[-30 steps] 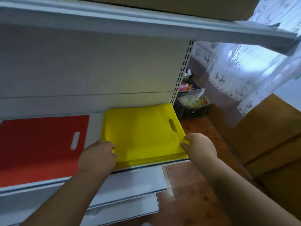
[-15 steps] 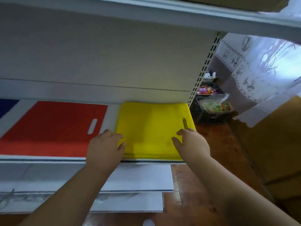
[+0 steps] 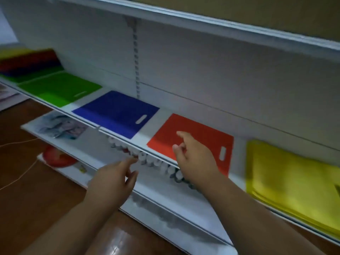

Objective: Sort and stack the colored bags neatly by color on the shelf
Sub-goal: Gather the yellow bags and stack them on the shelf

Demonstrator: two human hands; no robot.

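Fingers (image 3: 181, 134) of the right hand (image 3: 197, 157) were spread loosely apart and clamped on nothing, hovering over the near left part of the red bag stack (image 3: 200, 137); whether they touched it I could not tell through the blur. The left hand (image 3: 114, 179) hung in front of the shelf (image 3: 147, 134) edge, its fingers likewise relaxed, apart and empty, over the lower shelf (image 3: 165, 192).

Judged from how things lay, the sorting looked well advanced. Four single-colour stacks lay flat in a row on the shelf, each apart from its neighbour: the green bag stack (image 3: 58, 88), the blue bag stack (image 3: 117, 113), the red one, and the yellow bag stack (image 3: 294, 183) at the far right. The yellow stack showed several layered edges, slightly fanned at the front.

What remained seemed to be the mixed pile (image 3: 27, 61) at the far left end, where yellow, red and dark blue bags lay overlapped together; those probably needed distributing to their colours.

The shelf was the only holder in use. The lower shelf carried a row of small pale cylinders (image 3: 156, 162), perhaps bottles, and a printed sheet (image 3: 62, 126).
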